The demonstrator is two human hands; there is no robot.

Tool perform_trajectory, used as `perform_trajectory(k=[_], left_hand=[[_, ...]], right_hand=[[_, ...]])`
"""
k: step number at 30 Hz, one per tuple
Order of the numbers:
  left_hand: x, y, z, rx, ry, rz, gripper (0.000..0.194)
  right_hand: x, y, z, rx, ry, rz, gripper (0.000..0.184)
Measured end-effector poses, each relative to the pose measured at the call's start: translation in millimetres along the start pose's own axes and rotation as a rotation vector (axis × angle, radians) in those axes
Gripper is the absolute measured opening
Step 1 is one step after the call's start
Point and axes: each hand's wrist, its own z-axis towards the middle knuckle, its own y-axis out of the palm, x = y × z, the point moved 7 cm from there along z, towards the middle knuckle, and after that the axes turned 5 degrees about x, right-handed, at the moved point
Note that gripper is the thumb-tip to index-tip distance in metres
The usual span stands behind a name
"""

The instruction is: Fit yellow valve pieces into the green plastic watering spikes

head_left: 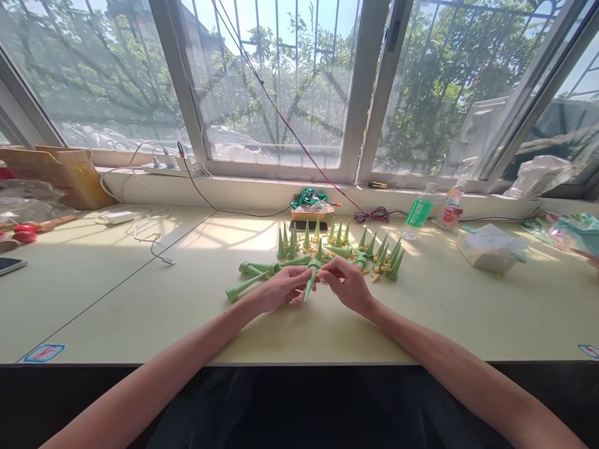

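Note:
My left hand (279, 289) is closed around a green plastic watering spike (312, 274), held tilted with one pointed end towards me. Against the spike's right side, my right hand (350, 284) pinches with thumb and forefinger; a bit of yellow-orange shows at the fingertips, probably a small valve, mostly hidden. Behind the hands, several green spikes (306, 236) stand point-up, with small yellow valves (375, 277) among them. To the left of my left hand lie several longer green spikes (243, 287) on their sides, their ribbed caps facing left.
On the table (163, 312), a plastic bottle with a green label (418, 215), a pink can (449, 216) and a tissue box (489, 252) stand right. A dark phone (309, 226) lies behind the spikes. White cables (150, 237) spread left. Part of another person's hand (587, 255) shows far right.

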Motion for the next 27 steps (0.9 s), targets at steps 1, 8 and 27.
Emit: perform_trajectory(k=[1, 8, 27], left_hand=[[1.1, -1.1, -0.1, 0.018, 0.02, 0.03, 0.045], [13.8, -4.4, -5.0, 0.163, 0.182, 0.349, 0.042], [31.7, -3.8, -13.7, 0.383, 0.679, 0.726, 0.028]], right_hand=[[1.1, 0.2, -0.1, -0.002, 0.009, 0.003, 0.026], [8.1, 0.9, -0.3, -0.013, 0.076, 0.03, 0.033], [16.5, 12.7, 0.0, -0.097, 0.325, 0.412, 0.045]])
